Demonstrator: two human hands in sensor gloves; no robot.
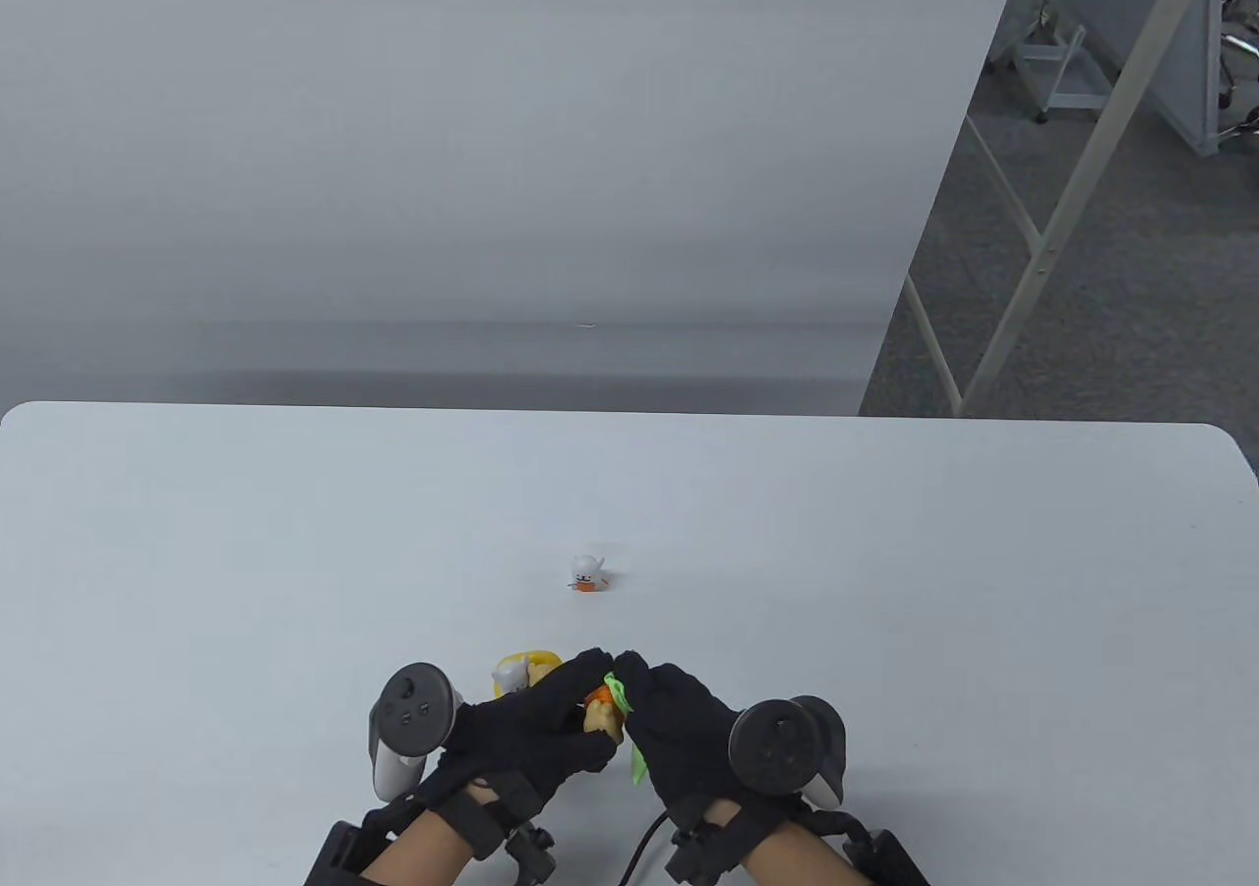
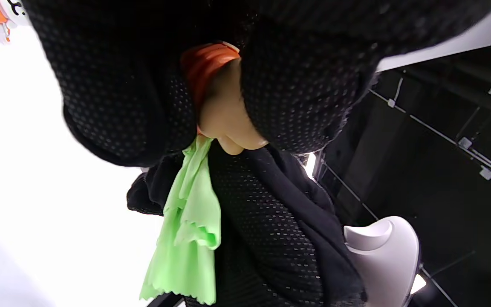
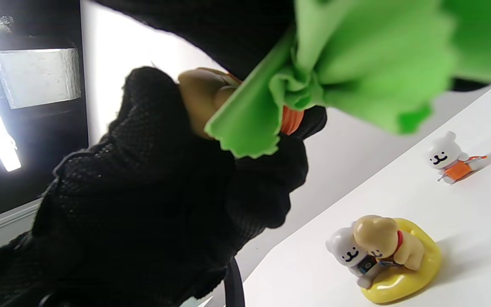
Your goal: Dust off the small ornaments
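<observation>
My left hand (image 1: 536, 729) grips a small tan ornament with an orange part (image 1: 600, 711), also seen in the left wrist view (image 2: 224, 115) and the right wrist view (image 3: 198, 96). My right hand (image 1: 679, 724) holds a green cloth (image 1: 622, 697) against that ornament; the cloth hangs down in the left wrist view (image 2: 190, 230) and fills the top of the right wrist view (image 3: 356, 64). A yellow ornament with a white and a tan bear (image 3: 388, 256) stands on the table just behind my left hand (image 1: 521, 672). A small white bear with orange (image 1: 586, 573) stands farther back, also in the right wrist view (image 3: 448, 162).
The white table (image 1: 885, 581) reaches to its far edge, with a grey wall behind it. White table legs and grey floor (image 1: 1082, 237) lie at the far right.
</observation>
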